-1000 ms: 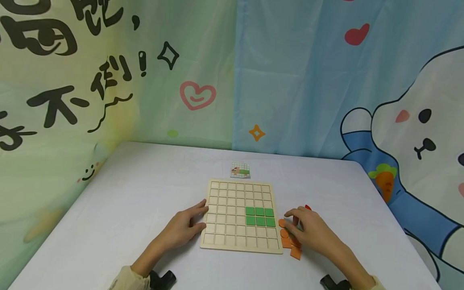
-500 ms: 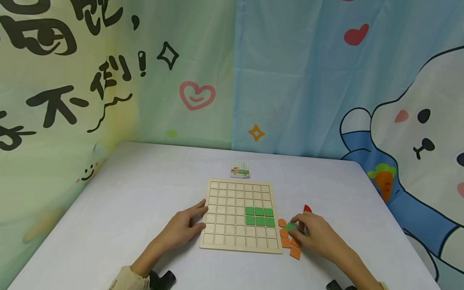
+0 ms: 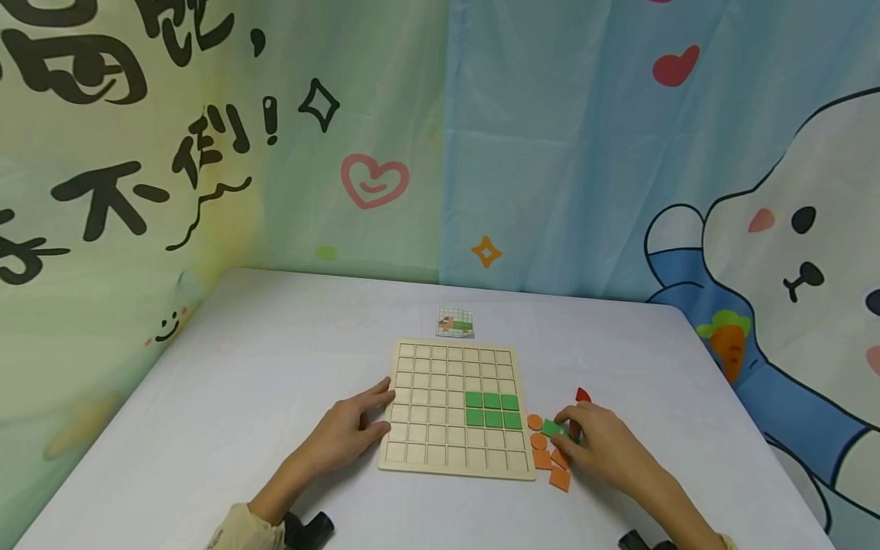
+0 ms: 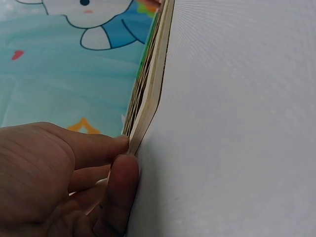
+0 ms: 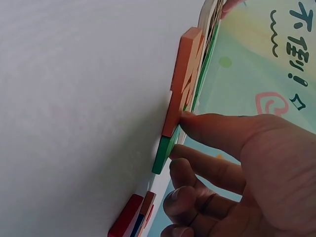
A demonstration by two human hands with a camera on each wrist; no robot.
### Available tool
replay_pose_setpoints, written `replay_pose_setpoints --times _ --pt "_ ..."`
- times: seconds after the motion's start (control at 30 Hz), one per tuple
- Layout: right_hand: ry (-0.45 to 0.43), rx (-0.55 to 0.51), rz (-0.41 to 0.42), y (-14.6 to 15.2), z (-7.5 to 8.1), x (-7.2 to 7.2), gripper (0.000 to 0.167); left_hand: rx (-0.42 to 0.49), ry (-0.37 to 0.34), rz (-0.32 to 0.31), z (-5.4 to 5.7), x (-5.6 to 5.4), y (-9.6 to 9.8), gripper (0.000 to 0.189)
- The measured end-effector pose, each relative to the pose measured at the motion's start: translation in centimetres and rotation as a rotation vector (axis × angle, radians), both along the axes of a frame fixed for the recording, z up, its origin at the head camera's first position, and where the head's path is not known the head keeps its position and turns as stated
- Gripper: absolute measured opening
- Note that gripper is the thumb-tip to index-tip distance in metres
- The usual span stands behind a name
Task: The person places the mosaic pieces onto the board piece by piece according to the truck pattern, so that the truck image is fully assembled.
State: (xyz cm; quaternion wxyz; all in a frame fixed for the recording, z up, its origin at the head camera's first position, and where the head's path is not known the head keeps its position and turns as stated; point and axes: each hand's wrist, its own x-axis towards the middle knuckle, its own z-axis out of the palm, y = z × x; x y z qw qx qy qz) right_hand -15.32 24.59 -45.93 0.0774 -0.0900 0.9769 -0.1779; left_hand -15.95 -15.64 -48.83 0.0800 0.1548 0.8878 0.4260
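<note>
On the white table lies a square wooden grid board (image 3: 447, 451), with several green square tiles (image 3: 492, 401) set in its right side. My left hand (image 3: 347, 431) rests at the board's left edge, its thumb and index finger spread apart along it. In the left wrist view the fingertips (image 4: 123, 165) meet the board's edge. To the right of the board my right hand (image 3: 598, 439) has thumb and index finger on a loose green tile (image 3: 551, 428), which lies on the table. Its other fingers are curled in the right wrist view, the green tile (image 5: 163, 154) showing beside an orange piece (image 5: 186, 54).
Orange round pieces (image 3: 535, 422) and orange square pieces (image 3: 560, 479) lie along the board's right edge. A red piece (image 3: 583, 395) shows beyond the right hand. Behind the board lies a small picture card (image 3: 455, 322). Printed curtains (image 3: 550, 153) hang behind the table.
The right hand has drawn back slightly to the right, bringing the green tile into sight. That tile has turned a little over the last half second. The left hand and board stay put.
</note>
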Motion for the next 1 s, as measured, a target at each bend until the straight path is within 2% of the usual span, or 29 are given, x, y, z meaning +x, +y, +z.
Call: replay_pose_setpoints --times 0.4,1.0 --pt "-0.024 0.02 -0.025 -0.26 0.0 -0.29 0.029 -0.006 0.005 -0.002 0.12 0.01 0.01 0.054" --pt "0.024 0.012 -0.02 -0.35 0.24 -0.14 0.029 -0.005 -0.001 -0.002 0.01 0.07 0.06 0.055"
